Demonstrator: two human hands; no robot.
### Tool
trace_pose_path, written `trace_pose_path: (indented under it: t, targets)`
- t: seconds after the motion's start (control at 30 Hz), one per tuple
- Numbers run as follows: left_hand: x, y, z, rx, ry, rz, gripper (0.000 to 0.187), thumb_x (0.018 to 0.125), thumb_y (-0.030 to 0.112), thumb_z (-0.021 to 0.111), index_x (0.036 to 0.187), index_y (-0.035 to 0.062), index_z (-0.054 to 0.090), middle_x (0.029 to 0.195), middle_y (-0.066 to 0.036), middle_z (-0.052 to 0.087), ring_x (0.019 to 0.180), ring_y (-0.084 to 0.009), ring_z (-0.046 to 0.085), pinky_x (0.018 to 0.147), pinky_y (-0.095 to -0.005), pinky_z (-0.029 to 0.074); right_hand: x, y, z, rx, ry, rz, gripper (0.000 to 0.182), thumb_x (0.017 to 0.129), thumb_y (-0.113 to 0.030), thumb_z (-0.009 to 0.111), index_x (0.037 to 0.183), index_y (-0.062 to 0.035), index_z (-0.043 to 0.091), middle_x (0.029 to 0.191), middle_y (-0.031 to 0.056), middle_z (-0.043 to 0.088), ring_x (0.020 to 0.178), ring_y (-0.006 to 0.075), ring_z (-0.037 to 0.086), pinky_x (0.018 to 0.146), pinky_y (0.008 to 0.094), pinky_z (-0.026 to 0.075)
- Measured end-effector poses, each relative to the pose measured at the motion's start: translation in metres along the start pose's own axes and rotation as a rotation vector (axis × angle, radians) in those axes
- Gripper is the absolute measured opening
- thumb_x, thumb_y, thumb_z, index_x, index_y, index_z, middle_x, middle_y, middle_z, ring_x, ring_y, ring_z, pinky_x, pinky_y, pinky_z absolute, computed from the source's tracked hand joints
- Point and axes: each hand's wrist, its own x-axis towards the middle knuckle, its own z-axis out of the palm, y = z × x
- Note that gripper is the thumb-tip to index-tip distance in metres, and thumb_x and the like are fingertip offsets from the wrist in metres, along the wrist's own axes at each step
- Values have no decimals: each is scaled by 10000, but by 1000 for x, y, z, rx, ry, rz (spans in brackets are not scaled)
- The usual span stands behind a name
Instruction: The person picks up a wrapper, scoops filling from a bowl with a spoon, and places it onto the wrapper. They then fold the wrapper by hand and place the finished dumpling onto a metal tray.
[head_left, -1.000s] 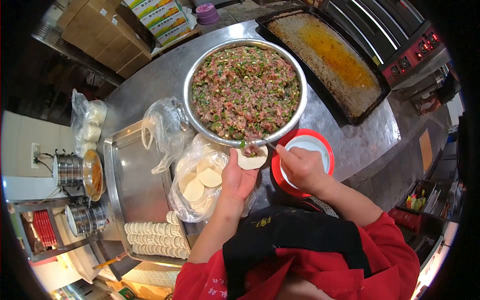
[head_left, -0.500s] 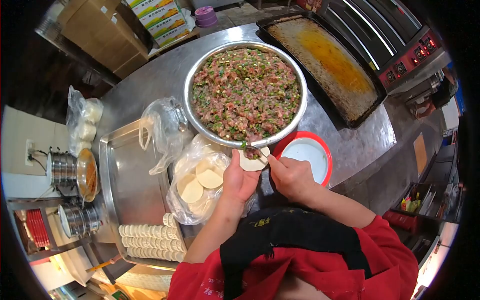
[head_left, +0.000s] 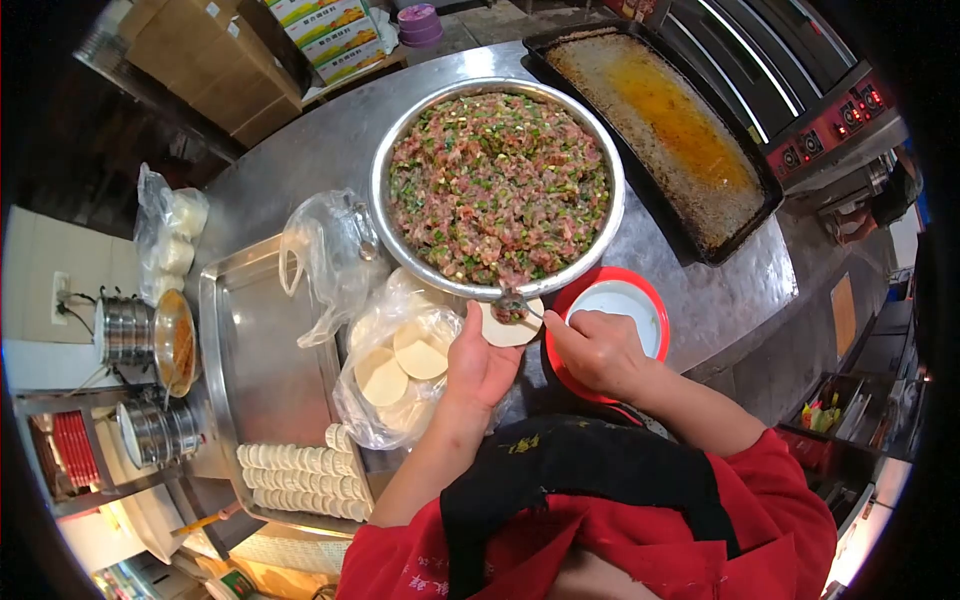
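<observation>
On the fingers of my left hand (head_left: pixel 480 368) lies a round, pale dumpling wrapper (head_left: pixel 518 330), the thumb raised along its edge. My right hand (head_left: pixel 606 352) grips the handle of a metal spoon (head_left: pixel 533 313), whose bowl sits over the wrapper with some meat filling on it. Just beyond is a large steel bowl (head_left: pixel 379 200) heaped with minced meat and chopped greens (head_left: pixel 500 185). A red-rimmed white bowl (head_left: pixel 664 318) is partly behind my right hand. Left of my left hand, a clear plastic bag (head_left: pixel 352 408) holds several round wrappers (head_left: pixel 420 350).
A steel tray (head_left: pixel 222 390) at the left holds rows of folded dumplings (head_left: pixel 300 480). Behind it lies a bag of white dough pieces (head_left: pixel 175 245). A dark baking pan (head_left: pixel 690 110) with yellow oil is at the back right, near an oven control panel (head_left: pixel 835 125).
The spoon has tipped and its handle has swung right, with my right hand moving slightly right and down. My left hand still supports the wrapper in nearly the same place.
</observation>
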Motion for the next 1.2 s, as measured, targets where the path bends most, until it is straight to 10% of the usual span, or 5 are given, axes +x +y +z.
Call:
trace_pose_path:
  t: [1.2]
  targets:
    - [-7, -6, -13, 23, 32, -36, 453, 1008, 351, 285, 1277, 12, 423, 1267, -134, 515, 1189, -271, 489, 1030, -422, 383, -27, -15, 4, 65, 137, 79, 284, 718, -68, 636, 1002, -44, 630, 599, 41, 488, 495, 207, 544, 401, 342, 417]
